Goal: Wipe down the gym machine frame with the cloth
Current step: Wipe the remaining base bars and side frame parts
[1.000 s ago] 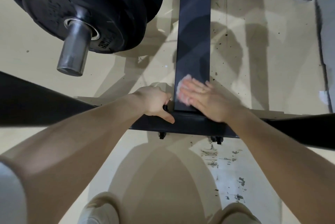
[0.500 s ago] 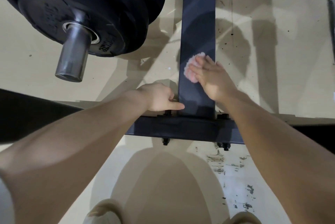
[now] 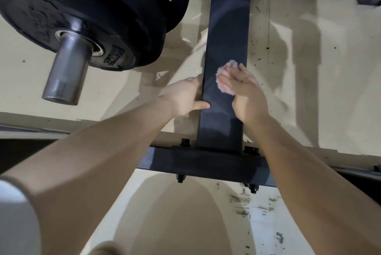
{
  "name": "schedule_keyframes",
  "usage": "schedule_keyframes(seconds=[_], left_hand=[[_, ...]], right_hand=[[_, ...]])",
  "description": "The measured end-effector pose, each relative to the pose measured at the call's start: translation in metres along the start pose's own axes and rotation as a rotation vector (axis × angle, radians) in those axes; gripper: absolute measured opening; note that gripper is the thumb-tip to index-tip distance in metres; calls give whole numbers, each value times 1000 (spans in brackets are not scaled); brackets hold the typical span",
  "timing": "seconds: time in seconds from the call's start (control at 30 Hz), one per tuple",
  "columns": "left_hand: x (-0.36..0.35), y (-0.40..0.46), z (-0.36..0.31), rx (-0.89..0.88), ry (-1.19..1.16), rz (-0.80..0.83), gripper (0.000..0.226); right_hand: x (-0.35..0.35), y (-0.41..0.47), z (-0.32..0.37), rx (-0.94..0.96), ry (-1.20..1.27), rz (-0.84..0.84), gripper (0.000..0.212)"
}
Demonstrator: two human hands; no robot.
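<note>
A dark steel frame beam (image 3: 227,28) runs away from me and joins a bolted cross bar (image 3: 206,165) near my knees. A small pink-and-white fluffy cloth (image 3: 223,87) lies flat on the beam's top face. My right hand (image 3: 246,94) presses it down with straight fingers. My left hand (image 3: 185,95) grips the beam's left edge beside the cloth, thumb on top and fingers curled down the side.
Black weight plates (image 3: 99,19) on a steel sleeve (image 3: 68,73) hang at the upper left, close to the beam. The pale floor (image 3: 309,69) is speckled with dirt, with scuffed paint at lower right. More dark frame parts cross the top edge.
My right hand has slid the cloth up the beam, away from the cross bar. My left hand has shifted from the joint up along the beam's left edge.
</note>
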State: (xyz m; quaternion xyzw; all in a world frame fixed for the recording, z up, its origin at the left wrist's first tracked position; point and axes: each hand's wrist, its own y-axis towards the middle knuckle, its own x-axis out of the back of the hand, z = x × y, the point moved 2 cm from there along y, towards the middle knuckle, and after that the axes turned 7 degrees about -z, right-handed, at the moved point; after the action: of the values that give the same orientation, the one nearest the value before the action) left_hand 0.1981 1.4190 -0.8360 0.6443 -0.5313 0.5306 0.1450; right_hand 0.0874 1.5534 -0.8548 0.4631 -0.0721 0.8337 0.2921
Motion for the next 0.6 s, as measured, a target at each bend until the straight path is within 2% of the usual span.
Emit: schedule_keyframes(seconds=[0.03,0.1,0.17,0.27,0.37,0.5,0.6], left_hand=[[0,3,-1,-6,-25,-4,77],[0,6,-2,3,-73,8,74],[-1,8,0,17,-94,26,76],[-1,10,0,30,-78,23,80],[1,10,-1,18,-65,49,91],[10,15,-3,-25,-33,69,111],[16,23,-4,-58,62,86,120]], right_hand=[[2,-5,0,38,-51,9,14],[3,-7,4,88,-92,72,45],[8,-4,-3,80,-103,135,59],[12,20,-5,41,-135,146,64],[9,22,4,0,-144,146,60],[3,1,5,54,-95,185,59],[5,42,-10,40,-155,144,62]])
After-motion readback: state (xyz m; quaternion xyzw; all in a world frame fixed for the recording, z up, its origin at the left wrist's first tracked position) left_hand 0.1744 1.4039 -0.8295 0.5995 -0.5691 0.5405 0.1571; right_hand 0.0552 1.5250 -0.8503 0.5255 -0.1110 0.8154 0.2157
